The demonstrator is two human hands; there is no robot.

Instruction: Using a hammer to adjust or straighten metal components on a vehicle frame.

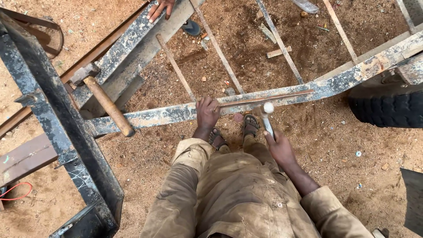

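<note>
My left hand (207, 113) presses down on the near end of a thin rusty metal strip (269, 98) that lies along a worn painted steel beam (246, 101) of a vehicle frame. My right hand (278, 145) grips the handle of a small hammer (266, 113), whose head is blurred just above the beam beside the strip. My sandalled feet (233, 132) stand on sandy ground under the beam.
A large sledgehammer (105, 101) rests on the frame at the left. Another person's hand (159, 9) lies on the far diagonal beam. A black tyre (387, 105) sits at the right, thin rods (218, 48) cross the sand, and a dark frame post (57, 128) stands at the left.
</note>
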